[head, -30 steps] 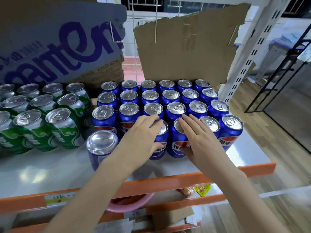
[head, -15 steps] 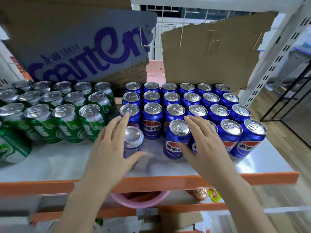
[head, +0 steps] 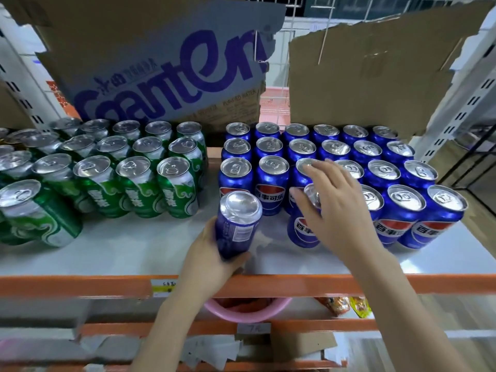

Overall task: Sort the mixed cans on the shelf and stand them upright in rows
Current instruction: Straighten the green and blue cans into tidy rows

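My left hand (head: pixel 212 253) grips a blue cola can (head: pixel 237 224) from below, lifted off the white shelf (head: pixel 134 251) and tilted, its rounded bottom end facing me. It hangs in front of the leftmost column of upright blue cans (head: pixel 316 151), which stand in rows on the right half of the shelf. My right hand (head: pixel 338 208) rests with spread, relaxed fingers over the top and front of a front-row blue can (head: pixel 302 232). Green cans (head: pixel 112 167) stand upright in rows on the left half.
Two cardboard sheets lean behind the cans, a printed one (head: pixel 166 65) on the left and a plain one (head: pixel 370 76) on the right. An orange shelf rail (head: pixel 80 285) runs along the front. A pink bowl (head: pixel 247 310) sits on the shelf below. A white upright post (head: pixel 461 103) stands at the right.
My left hand has taken hold of the loose blue can and lifted it off the shelf, tilting it. My right hand has shifted a little on the front-row blue cans.
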Available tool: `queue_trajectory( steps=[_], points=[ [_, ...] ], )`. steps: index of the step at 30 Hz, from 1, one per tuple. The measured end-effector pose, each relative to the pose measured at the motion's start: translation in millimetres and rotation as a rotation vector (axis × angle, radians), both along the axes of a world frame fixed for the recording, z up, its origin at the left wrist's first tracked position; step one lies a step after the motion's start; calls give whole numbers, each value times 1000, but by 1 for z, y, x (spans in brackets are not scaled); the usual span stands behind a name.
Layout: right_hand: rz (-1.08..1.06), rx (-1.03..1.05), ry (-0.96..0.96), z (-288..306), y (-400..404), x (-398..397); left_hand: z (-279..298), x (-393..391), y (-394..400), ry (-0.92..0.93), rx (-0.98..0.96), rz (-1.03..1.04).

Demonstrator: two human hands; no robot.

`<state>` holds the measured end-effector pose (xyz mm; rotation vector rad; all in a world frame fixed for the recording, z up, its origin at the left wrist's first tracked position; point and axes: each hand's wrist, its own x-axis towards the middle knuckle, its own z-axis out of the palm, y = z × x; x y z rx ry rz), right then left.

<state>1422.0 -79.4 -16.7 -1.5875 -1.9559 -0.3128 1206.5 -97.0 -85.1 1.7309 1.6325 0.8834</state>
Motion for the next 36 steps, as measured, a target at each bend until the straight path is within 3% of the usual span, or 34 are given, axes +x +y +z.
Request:
queue_trajectory(
  steps=[3, 7, 9, 17, 24, 31, 36],
  points=[
    [-48, -38, -13, 12, 22, 4, 3, -3, -1, -45, -6, -12],
    [-138, -356, 10, 13, 37, 8, 10, -8, -2, 36, 73, -13],
    [-153, -410, -21, 11, 38, 9, 15, -9, -3, 42, 76, -3],
    [-158, -443, -39, 15, 36, 6, 45, 10, 4, -22, 172, -22],
    [-156, -411, -16, 14, 36, 5, 68, 38, 25, 216, 302, -264],
    [-152, -409, -9, 12, 35, 7, 81, 12, 43, 234, 115, -572],
    [-148, -415, -11, 13, 34, 7, 99, -9, 43, 370, 123, -559]
  ],
)
